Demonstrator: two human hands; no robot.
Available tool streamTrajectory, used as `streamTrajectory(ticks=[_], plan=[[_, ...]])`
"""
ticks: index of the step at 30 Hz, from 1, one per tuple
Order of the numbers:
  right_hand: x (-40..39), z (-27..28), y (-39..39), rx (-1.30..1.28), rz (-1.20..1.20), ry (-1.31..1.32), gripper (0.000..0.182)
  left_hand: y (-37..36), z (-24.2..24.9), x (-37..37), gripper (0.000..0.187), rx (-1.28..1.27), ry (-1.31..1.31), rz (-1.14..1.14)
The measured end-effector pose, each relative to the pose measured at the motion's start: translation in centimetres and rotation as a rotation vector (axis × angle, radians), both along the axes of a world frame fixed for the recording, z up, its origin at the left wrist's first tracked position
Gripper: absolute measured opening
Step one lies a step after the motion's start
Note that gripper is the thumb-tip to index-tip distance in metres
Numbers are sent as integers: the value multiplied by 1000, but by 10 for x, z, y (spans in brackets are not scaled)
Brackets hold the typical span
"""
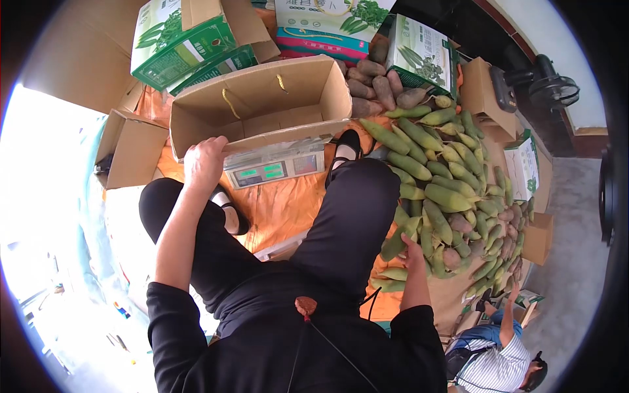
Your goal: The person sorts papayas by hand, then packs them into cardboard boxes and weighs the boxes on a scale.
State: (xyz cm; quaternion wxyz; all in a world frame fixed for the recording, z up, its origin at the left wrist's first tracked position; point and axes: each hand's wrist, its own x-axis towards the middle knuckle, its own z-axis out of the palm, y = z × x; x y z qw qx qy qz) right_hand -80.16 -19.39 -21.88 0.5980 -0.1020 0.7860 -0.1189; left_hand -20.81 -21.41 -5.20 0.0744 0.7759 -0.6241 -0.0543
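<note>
My left hand (206, 161) is closed on the near rim of an open cardboard box (259, 134), which has yellow cord handles on its inner side. The box rests on a digital scale (275, 169) with lit green digits. Down at the right, my right hand (413, 253) is closed around a green radish (395, 243) at the edge of a large pile of green radishes (449, 195). Part of its fingers is hidden.
Brown-skinned roots (383, 92) lie behind the pile. Printed cartons (183, 46) stand at the back, with another carton (422, 52) farther right. An orange sheet (282, 209) covers the floor. A co-worker in a striped shirt (495, 363) sits at lower right. A black fan (553, 90) stands upper right.
</note>
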Motion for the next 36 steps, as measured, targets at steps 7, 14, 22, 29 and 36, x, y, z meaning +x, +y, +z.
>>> streamTrajectory(ticks=[7,14,22,29,36], plan=[[27,39,57,127,355,108,49,4,-9,2,3,-93,-31,-74],[72,119,-7,-495,490,39,48,3,-12,6,3,-113,-52,-93],[227,292,-166,-1415,1118,213,64,2,-12,6,3,-127,-48,-100],[410,266,-204,-1436,1737,328,54,0,-3,2,12,-19,-56,-69],[485,156,-199,-750,2010,622,36,0,-2,1,14,-42,-13,-90]])
